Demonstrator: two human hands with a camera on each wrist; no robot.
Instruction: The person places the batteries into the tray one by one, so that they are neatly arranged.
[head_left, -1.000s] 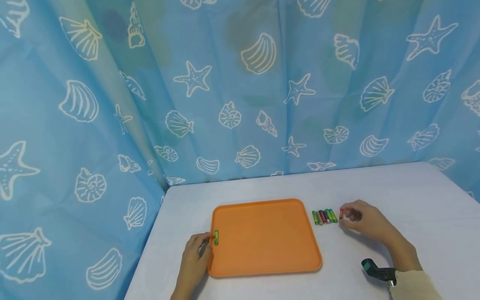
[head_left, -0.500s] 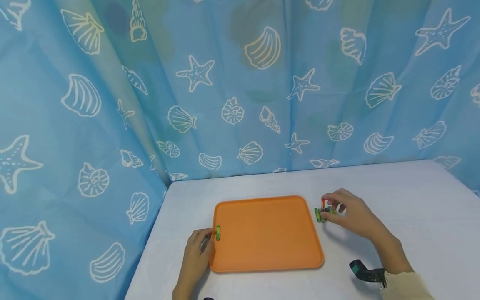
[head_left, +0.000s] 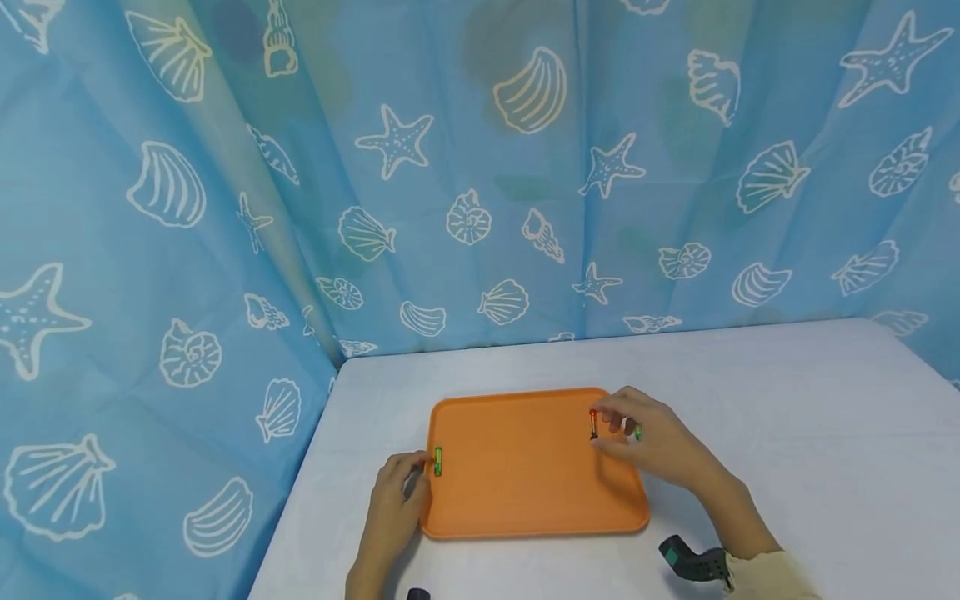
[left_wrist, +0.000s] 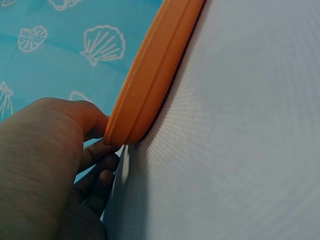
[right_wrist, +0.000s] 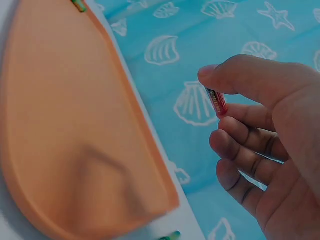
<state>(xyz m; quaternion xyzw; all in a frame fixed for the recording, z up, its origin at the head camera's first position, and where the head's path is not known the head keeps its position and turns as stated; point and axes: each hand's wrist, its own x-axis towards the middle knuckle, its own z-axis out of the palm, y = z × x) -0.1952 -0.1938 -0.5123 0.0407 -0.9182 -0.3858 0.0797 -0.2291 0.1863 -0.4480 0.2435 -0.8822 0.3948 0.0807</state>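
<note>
On the white counter (head_left: 810, 400) lies an orange rectangular plastic tray (head_left: 517, 467); your left hand (head_left: 397, 493), loosely bent, touches its left rim. Your right hand (head_left: 651, 435) pinches a red-and-black cylindrical battery (head_left: 593, 423) end to end above the tray's right side, best lowered level before you release.

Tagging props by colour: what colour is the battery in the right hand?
The battery is red with a dark end; clearest in the right wrist view.
</note>
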